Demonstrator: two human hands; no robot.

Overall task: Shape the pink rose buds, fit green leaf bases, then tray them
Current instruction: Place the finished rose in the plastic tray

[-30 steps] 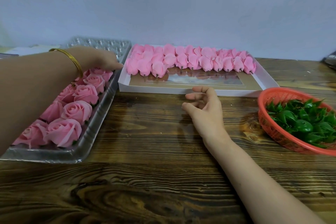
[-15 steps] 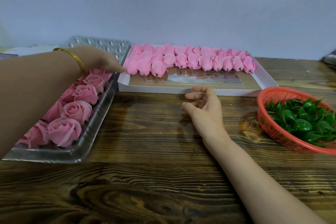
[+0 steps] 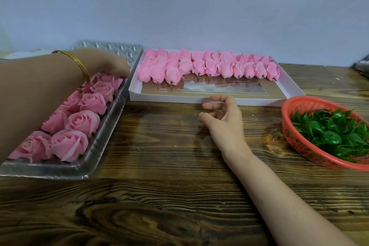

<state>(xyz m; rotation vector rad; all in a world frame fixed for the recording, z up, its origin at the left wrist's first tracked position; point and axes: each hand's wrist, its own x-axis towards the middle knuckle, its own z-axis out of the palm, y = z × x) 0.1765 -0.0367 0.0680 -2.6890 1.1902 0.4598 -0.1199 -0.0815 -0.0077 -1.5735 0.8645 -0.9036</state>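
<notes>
One rose (image 3: 111, 80) lay under the left hand (image 3: 105, 64), fingers unseen; right hand (image 3: 223, 121) rested loosely curled, empty. Soft petals likely crush; hold bases.

A plain, pale blue-grey wall (image 3: 199, 6) is seen behind, softly and evenly lit. Against it a dark wooden table (image 3: 159, 196) with bold grain is set, its surface faintly glossy. At the table's far right edge 1 dark metallic object (image 3: 362, 67) is cut off from view.

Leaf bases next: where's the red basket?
Head view, far right: the red basket sits on the table, right of the right hand, in front of the white box.
</notes>
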